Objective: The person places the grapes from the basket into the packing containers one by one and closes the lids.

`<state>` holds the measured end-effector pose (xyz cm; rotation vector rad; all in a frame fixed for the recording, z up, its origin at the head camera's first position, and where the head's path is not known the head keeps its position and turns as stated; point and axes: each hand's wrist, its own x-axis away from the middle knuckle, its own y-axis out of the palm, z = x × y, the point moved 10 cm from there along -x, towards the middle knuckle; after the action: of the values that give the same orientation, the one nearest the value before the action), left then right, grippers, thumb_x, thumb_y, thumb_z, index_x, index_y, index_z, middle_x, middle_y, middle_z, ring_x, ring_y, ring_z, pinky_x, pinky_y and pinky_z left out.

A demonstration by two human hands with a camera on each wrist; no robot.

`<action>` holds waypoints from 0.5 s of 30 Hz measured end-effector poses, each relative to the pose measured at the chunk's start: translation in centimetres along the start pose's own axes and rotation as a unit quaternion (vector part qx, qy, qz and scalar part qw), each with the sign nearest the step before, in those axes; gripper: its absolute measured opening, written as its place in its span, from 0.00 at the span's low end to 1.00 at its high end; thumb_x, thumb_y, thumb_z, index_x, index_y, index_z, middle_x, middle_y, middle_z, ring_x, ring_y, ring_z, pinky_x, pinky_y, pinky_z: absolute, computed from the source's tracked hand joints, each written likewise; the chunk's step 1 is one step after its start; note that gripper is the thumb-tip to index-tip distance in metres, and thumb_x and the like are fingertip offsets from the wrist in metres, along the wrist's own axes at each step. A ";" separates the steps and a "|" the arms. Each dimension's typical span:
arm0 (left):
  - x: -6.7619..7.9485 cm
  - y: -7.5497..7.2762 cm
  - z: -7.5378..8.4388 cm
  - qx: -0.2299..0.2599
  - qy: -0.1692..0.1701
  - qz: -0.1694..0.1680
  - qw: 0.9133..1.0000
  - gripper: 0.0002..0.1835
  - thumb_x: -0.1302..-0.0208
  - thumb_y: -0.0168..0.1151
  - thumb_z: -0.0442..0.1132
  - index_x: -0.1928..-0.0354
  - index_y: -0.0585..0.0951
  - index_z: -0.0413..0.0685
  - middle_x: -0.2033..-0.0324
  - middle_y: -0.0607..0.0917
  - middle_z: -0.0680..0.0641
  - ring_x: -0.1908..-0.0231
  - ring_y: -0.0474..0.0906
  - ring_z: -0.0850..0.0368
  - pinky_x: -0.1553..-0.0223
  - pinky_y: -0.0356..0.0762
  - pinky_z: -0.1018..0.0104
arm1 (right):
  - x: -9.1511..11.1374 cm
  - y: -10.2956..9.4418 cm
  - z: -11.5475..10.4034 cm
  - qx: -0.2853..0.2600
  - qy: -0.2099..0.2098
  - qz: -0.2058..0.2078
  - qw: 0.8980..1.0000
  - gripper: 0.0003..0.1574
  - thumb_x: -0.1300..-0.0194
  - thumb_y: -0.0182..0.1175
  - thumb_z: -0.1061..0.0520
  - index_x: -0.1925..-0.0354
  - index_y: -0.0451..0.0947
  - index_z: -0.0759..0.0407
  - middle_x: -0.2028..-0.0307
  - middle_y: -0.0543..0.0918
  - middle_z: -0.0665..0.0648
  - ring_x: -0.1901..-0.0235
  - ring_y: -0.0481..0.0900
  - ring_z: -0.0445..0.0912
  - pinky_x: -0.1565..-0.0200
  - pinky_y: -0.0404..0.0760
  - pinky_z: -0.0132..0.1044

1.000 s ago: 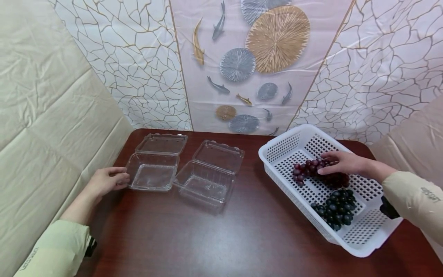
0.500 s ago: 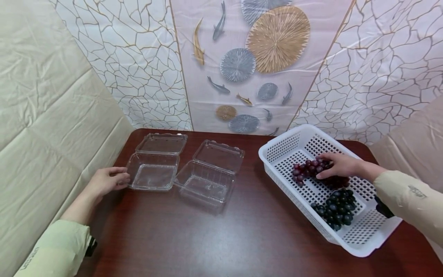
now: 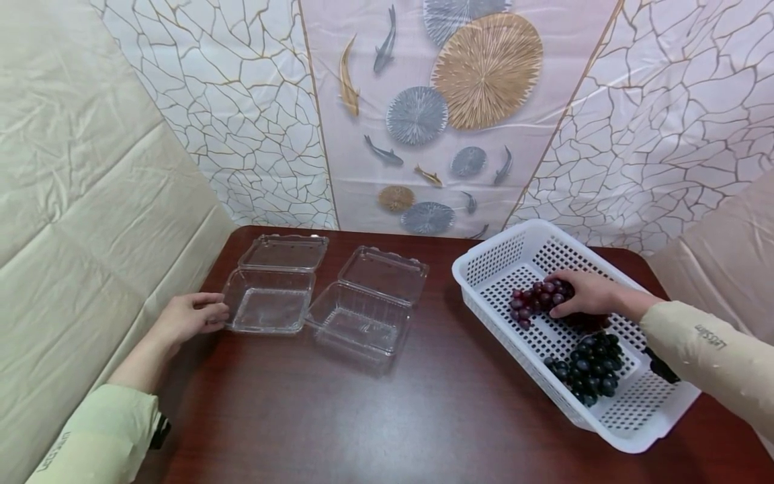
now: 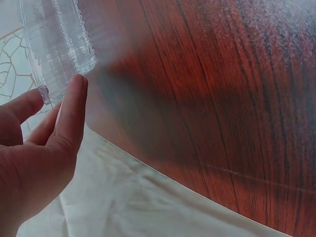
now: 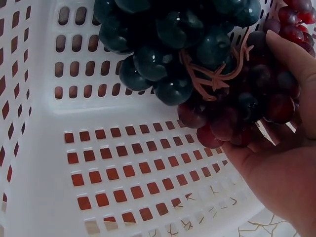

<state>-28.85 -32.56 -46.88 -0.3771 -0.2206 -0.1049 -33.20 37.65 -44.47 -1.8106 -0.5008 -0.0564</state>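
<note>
In the head view, my right hand (image 3: 586, 294) grips a bunch of red grapes (image 3: 532, 302) inside a white plastic basket (image 3: 520, 346). The right wrist view has the thumb and fingers curled round the red grapes (image 5: 227, 121). A bunch of dark grapes (image 3: 589, 370) with a brown stem (image 5: 210, 79) lies beside them. At the left, my left hand (image 3: 187, 319) rests at the side of a clear clamshell container (image 3: 269, 312) with its lid laid back. Its fairly straight fingertips touch the container's corner (image 4: 61, 44) in the left wrist view.
A second open clear container (image 3: 363, 326) stands just right of the first, their edges touching or nearly so. All of it sits on a dark red-brown table (image 3: 417, 423). Pale fabric (image 3: 78, 222) hangs close at the left, and a patterned sheet (image 3: 417, 168) hangs behind.
My right hand has moved slightly left and down, and its fingers have closed round the red grapes. The left hand and both containers have stayed put.
</note>
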 end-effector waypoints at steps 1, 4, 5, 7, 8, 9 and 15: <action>0.0 0.0 0.0 -0.001 0.001 0.000 1.000 0.26 0.18 0.52 0.28 0.30 0.62 0.11 0.45 0.83 0.20 0.60 0.87 0.69 0.53 0.93 0.65 | 0.0 0.0 0.1 0.004 0.001 0.002 1.000 0.49 0.41 0.81 0.49 0.34 0.71 0.74 0.44 0.80 0.80 0.44 0.79 0.75 0.44 0.82 0.71; 0.1 0.0 0.1 -0.003 0.001 0.001 1.000 0.26 0.18 0.52 0.28 0.30 0.62 0.11 0.44 0.82 0.19 0.60 0.87 0.70 0.53 0.93 0.65 | -0.1 -0.1 -0.1 0.008 -0.002 0.004 1.000 0.45 0.42 0.81 0.50 0.36 0.73 0.71 0.46 0.81 0.78 0.46 0.81 0.73 0.45 0.83 0.70; 0.1 0.1 0.2 -0.003 0.002 0.000 1.000 0.26 0.18 0.52 0.28 0.30 0.62 0.11 0.44 0.82 0.19 0.60 0.87 0.70 0.52 0.93 0.65 | -0.1 -0.2 -0.2 0.006 -0.004 0.004 1.000 0.44 0.42 0.81 0.50 0.37 0.74 0.70 0.46 0.82 0.77 0.47 0.81 0.72 0.46 0.83 0.69; 0.1 0.1 0.2 -0.005 0.002 0.000 1.000 0.26 0.18 0.52 0.28 0.30 0.62 0.11 0.43 0.81 0.18 0.60 0.87 0.70 0.53 0.93 0.65 | -0.1 -0.2 -0.3 0.001 -0.007 0.004 1.000 0.41 0.42 0.81 0.50 0.39 0.75 0.68 0.47 0.82 0.76 0.47 0.81 0.71 0.46 0.84 0.69; 0.2 0.1 0.2 -0.005 0.002 0.000 1.000 0.26 0.18 0.52 0.28 0.30 0.62 0.11 0.43 0.81 0.18 0.60 0.87 0.69 0.53 0.93 0.65 | -0.2 -0.2 -0.4 -0.003 -0.008 0.003 1.000 0.40 0.41 0.81 0.51 0.39 0.75 0.67 0.47 0.82 0.75 0.47 0.81 0.70 0.47 0.84 0.69; 0.2 0.1 0.2 -0.006 0.001 -0.001 1.000 0.26 0.18 0.52 0.28 0.30 0.62 0.11 0.43 0.80 0.18 0.60 0.87 0.69 0.53 0.93 0.65 | -0.2 -0.2 -0.4 -0.006 -0.009 0.002 1.000 0.39 0.41 0.81 0.51 0.40 0.75 0.66 0.47 0.82 0.75 0.47 0.81 0.70 0.46 0.84 0.69; 0.2 0.1 0.2 -0.012 -0.002 -0.002 1.000 0.26 0.17 0.51 0.29 0.30 0.63 0.11 0.44 0.81 0.18 0.60 0.88 0.68 0.53 0.93 0.65 | -0.4 -0.4 -0.4 -0.011 -0.017 0.003 1.000 0.34 0.37 0.79 0.51 0.41 0.78 0.65 0.46 0.83 0.73 0.46 0.81 0.69 0.45 0.83 0.69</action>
<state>-28.72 -32.37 -46.72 -0.4001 -0.2239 -0.1104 -33.57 37.27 -44.13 -1.8381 -0.5201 -0.0269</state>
